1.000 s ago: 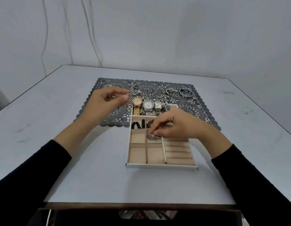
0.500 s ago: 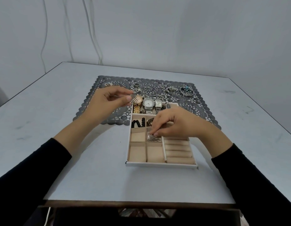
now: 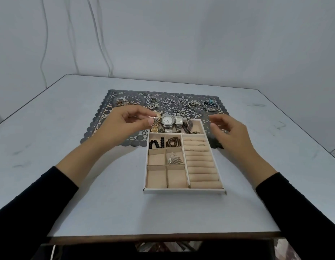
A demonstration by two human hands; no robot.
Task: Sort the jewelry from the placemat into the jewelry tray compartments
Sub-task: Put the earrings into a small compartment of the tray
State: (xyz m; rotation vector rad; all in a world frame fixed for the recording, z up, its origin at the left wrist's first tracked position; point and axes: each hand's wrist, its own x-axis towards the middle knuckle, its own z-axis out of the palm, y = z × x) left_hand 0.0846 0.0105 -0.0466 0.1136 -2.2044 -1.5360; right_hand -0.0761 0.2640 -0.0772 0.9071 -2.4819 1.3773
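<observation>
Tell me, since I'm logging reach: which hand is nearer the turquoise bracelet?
Right. The right hand hovers close, on the near side of the bracelet, fingers open; the left hand is far to its left, pinching a fan earring.

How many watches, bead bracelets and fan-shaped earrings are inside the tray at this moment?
Watches: 4
Bead bracelets: 2
Fan-shaped earrings: 1
Total: 7
</observation>
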